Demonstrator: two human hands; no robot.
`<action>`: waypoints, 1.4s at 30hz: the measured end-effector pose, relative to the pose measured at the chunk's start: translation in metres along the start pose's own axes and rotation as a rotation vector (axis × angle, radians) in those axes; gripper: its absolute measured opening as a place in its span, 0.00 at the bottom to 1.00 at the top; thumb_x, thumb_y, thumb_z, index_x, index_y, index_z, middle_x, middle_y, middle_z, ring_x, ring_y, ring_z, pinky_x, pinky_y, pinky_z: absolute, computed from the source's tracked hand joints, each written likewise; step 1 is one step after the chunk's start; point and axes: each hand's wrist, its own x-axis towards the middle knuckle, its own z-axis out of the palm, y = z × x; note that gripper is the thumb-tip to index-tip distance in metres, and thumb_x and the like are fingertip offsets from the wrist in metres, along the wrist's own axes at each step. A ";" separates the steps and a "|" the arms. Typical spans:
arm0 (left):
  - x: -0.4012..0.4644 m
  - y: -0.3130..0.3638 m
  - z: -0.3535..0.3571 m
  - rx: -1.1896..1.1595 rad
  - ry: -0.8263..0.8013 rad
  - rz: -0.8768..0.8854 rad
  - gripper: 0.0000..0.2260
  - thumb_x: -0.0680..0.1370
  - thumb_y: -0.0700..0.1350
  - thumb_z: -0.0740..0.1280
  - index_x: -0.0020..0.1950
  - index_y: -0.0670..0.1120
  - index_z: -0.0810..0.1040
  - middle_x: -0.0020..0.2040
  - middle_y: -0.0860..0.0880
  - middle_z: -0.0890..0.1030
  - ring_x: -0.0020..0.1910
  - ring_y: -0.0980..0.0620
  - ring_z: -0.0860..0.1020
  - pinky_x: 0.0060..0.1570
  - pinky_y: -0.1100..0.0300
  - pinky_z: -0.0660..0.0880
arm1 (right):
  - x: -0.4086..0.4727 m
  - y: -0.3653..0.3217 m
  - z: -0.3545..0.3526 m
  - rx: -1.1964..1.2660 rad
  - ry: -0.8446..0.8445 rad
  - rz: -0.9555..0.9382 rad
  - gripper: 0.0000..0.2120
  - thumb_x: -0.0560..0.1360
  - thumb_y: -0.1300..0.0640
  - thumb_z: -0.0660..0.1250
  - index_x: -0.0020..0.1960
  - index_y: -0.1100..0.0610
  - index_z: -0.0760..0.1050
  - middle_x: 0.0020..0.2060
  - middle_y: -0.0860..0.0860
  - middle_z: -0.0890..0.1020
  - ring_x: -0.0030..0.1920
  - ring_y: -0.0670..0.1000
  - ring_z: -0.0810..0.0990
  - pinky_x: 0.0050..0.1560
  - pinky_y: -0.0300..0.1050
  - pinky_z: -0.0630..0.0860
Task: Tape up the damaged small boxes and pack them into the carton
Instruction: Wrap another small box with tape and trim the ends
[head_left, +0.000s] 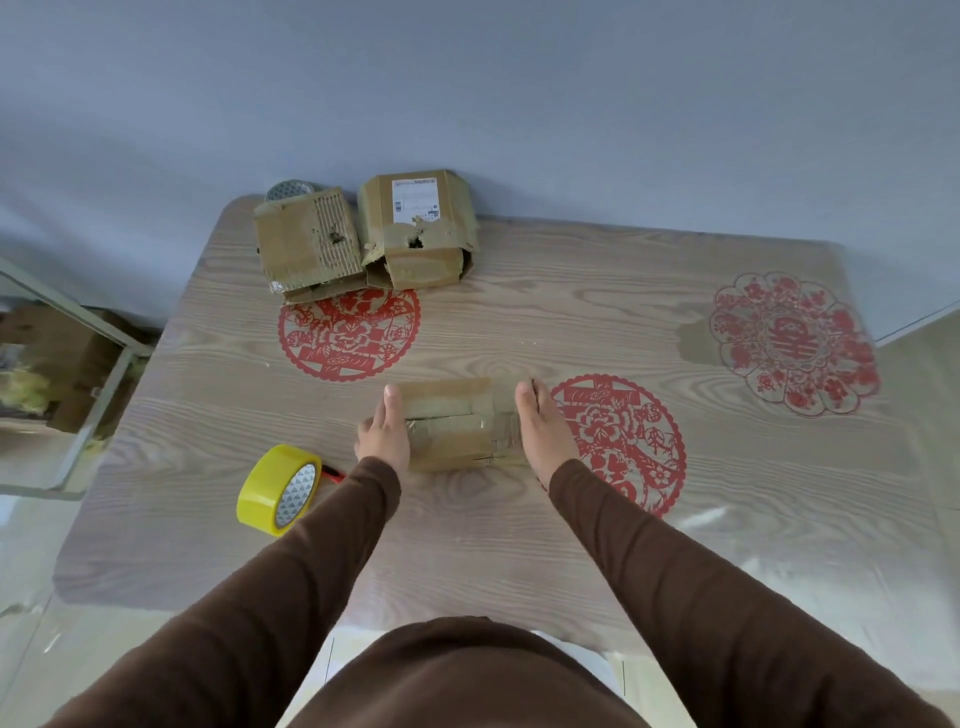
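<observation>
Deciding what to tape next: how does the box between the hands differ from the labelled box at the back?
The box between the hands already carries tape strips; the labelled box has a torn hole and loose flaps. The first has no label showing; the second bears a white label. The left hand and right hand flank the first; the second stands untouched. Both are brown cardboard.

Red paper-cut decals (349, 333) on wooden table (571, 312)

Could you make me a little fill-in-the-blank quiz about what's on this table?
1. The roll of tape is ____ in colour.
2. Both hands, left hand and right hand, press the sides of one small box, one on each ____.
3. At the table's far edge stand ____ torn boxes.

Missing words: yellow; side; two
</observation>
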 end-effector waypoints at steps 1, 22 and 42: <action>-0.003 0.001 -0.001 -0.015 -0.020 0.024 0.24 0.87 0.51 0.49 0.82 0.46 0.55 0.80 0.46 0.60 0.78 0.43 0.59 0.75 0.54 0.55 | -0.004 -0.003 -0.003 0.040 0.007 -0.006 0.30 0.82 0.33 0.46 0.76 0.50 0.63 0.57 0.52 0.80 0.53 0.53 0.79 0.54 0.48 0.72; -0.006 -0.022 0.017 0.737 0.016 0.623 0.28 0.83 0.60 0.48 0.81 0.49 0.60 0.80 0.43 0.61 0.80 0.40 0.52 0.78 0.44 0.56 | 0.001 0.041 0.017 -0.874 -0.027 -0.559 0.31 0.85 0.42 0.40 0.82 0.56 0.40 0.82 0.51 0.42 0.80 0.50 0.34 0.81 0.54 0.48; -0.031 -0.022 0.022 -0.260 -0.201 -0.118 0.39 0.74 0.62 0.72 0.78 0.47 0.63 0.70 0.51 0.70 0.64 0.51 0.74 0.68 0.53 0.71 | -0.026 0.025 0.002 0.213 -0.242 0.034 0.30 0.85 0.45 0.53 0.83 0.51 0.46 0.81 0.47 0.54 0.78 0.43 0.55 0.74 0.38 0.52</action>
